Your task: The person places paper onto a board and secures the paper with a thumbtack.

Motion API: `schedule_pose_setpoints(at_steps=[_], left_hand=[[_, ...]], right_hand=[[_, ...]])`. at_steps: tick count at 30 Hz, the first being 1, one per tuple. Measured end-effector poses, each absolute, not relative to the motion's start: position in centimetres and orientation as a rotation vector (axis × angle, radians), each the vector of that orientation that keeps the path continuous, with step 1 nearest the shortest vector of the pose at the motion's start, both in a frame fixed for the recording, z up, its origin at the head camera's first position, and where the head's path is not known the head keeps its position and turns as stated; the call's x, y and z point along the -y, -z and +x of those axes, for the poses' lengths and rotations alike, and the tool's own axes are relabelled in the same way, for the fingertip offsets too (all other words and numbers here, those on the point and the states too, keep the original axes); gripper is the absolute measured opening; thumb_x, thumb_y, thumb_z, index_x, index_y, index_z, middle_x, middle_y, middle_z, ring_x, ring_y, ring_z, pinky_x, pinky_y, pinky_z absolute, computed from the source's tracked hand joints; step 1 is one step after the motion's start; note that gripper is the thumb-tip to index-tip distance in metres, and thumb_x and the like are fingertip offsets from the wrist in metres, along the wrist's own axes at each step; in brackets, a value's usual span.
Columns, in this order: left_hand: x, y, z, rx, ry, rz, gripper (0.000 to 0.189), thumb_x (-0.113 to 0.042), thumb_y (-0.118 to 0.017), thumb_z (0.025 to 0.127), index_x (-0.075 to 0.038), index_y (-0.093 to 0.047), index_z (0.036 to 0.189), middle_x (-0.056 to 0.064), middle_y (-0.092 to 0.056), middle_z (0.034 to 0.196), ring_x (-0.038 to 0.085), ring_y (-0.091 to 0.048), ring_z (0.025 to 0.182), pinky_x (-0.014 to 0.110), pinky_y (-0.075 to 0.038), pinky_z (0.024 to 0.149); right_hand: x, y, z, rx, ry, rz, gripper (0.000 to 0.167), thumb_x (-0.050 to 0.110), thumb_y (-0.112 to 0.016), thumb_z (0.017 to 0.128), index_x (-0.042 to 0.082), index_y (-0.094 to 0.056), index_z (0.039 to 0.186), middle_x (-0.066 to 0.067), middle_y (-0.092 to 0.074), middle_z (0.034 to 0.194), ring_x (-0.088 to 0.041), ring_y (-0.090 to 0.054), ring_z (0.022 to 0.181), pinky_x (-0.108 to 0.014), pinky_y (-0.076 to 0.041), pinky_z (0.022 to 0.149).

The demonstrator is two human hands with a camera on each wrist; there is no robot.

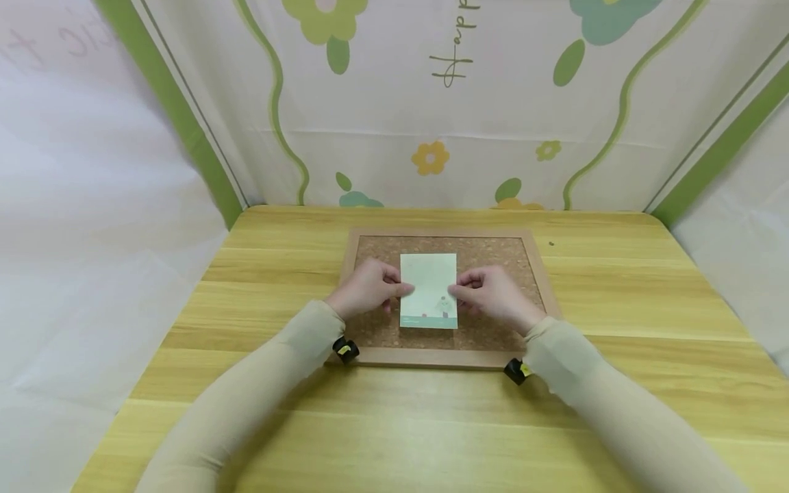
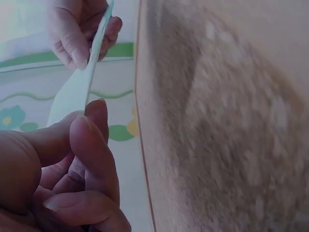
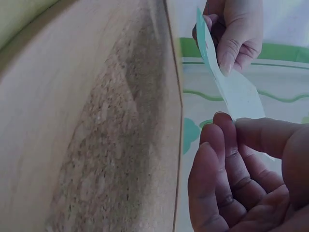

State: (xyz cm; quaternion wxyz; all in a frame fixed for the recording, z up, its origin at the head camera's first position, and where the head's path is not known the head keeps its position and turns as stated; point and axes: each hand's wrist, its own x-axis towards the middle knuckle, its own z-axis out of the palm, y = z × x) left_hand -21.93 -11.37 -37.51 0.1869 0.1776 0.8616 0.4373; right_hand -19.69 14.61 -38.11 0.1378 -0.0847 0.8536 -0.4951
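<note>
A pale green sheet of note paper (image 1: 428, 284) with a teal band along its lower edge and a small printed figure hangs between both hands, a little above a cork board (image 1: 364, 335). My left hand (image 1: 372, 284) pinches its left edge between thumb and fingers. On the opposite edge my right hand (image 1: 493, 294) pinches it the same way. Seen edge-on in the left wrist view, the paper (image 2: 72, 96) looks thin and apart from the cork. The right wrist view shows the paper (image 3: 241, 92) slightly bowed.
The cork board's light wooden frame (image 1: 431, 358) lies flat on a wood-grain table (image 1: 394, 424). A tiny dark speck (image 1: 551, 244) is on the table right of the board. A flower-printed curtain (image 1: 370, 103) stands behind the table's far edge, with white cloth (image 1: 92, 274) at the left.
</note>
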Motion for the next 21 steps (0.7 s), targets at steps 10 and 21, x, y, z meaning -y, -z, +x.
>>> schedule_pose_setpoints(at_steps=[10,21], left_hand=[[11.6,38.3,-24.3,-2.456,-1.066,0.515,0.02,-0.022,-0.071,0.094,-0.008,-0.074,0.081,0.011,-0.07,0.071,0.025,-0.064,0.06,0.027,-0.042,0.052],[12.0,36.9,-25.2,-2.759,-0.653,0.671,0.055,-0.03,-0.076,0.09,-0.003,-0.06,0.136,0.011,-0.07,0.115,0.022,-0.068,0.097,0.039,-0.053,0.085]], right_hand=[[-14.0,38.5,-21.8,-2.424,1.364,-0.142,0.024,0.022,-0.071,0.094,0.001,-0.072,0.106,-0.011,-0.071,0.089,-0.021,-0.067,0.075,-0.037,-0.058,0.068],[-13.8,38.6,-24.8,-2.405,1.317,-0.178,0.019,0.016,-0.066,0.097,-0.002,-0.073,0.097,-0.012,-0.07,0.084,-0.02,-0.065,0.072,-0.034,-0.057,0.066]])
